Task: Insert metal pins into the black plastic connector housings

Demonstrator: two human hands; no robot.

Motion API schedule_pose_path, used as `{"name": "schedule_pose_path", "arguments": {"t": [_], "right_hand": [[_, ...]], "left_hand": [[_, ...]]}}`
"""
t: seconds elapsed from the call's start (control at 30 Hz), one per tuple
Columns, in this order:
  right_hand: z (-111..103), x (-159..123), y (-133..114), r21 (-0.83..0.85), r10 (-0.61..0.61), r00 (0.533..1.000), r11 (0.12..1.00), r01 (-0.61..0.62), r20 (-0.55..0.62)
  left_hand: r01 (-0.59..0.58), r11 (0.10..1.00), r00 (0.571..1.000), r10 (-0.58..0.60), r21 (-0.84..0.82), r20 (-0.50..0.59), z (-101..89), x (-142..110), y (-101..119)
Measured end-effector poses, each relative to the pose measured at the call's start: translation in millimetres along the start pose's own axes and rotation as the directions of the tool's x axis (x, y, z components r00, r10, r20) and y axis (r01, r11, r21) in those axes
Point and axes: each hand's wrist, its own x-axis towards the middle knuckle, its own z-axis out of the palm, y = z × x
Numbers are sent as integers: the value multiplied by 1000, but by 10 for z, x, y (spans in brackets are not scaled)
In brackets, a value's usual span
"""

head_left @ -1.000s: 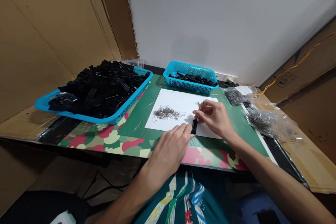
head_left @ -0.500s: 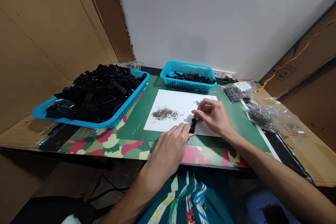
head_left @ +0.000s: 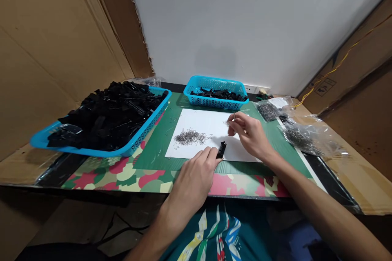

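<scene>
My left hand (head_left: 199, 171) is closed around a small black plastic part (head_left: 221, 150), whose far end sticks out past the fingertips above the near edge of a white sheet (head_left: 211, 122). To the right, my right hand (head_left: 246, 128) has its fingers curled in a pinch, apart from the black part; whatever it holds is too small to make out. By its fingertips lies a little cluster of thin metal wire pieces (head_left: 226, 123), partly hidden by the hand. A larger heap of tiny wire pieces (head_left: 190, 136) spreads over the sheet's left half.
A big blue basket (head_left: 134, 144) piled with black parts (head_left: 113, 110) stands at left. Behind the sheet is a smaller blue basket (head_left: 200, 100) with more black parts. Two clear bags (head_left: 269, 111) of metal pieces lie at right. Cardboard walls (head_left: 55, 40) flank the table.
My right hand has drawn away from the black part, up toward the small wire cluster. The black part now leans right in my left hand, and the view has shifted slightly.
</scene>
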Motion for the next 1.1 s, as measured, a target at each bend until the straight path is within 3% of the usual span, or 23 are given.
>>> {"name": "schedule_pose_path", "arguments": {"t": [0.1, 0.2, 0.27, 0.7, 0.87, 1.03, 1.1], "right_hand": [[-151, 37, -8, -171, 12, 984, 985, 19, 178], [-235, 45, -28, -213, 92, 914, 977, -7, 395], [-238, 40, -41, -208, 123, 886, 978, -31, 448], [-79, -2, -88, -288, 147, 933, 956, -49, 328], [-44, -26, -68, -282, 103, 947, 959, -13, 305], [-52, 8, 21, -114, 227, 915, 973, -200, 334], [-50, 4, 13, -114, 225, 916, 974, -197, 331]], "left_hand": [[2, 1000, 1000, -2, 14, 4, 2, 2, 0], [1, 1000, 1000, -1, 13, 13, -18, 10, 6], [-1, 1000, 1000, 1, 5, 18, -34, 16, 14], [-20, 1000, 1000, 20, 17, 23, -38, -3, 20], [-28, 1000, 999, 28, 4, 16, -26, -4, 18], [-16, 1000, 1000, 16, -12, 13, -37, -12, 14], [-16, 1000, 1000, 16, -16, 18, -41, -14, 14]]}}
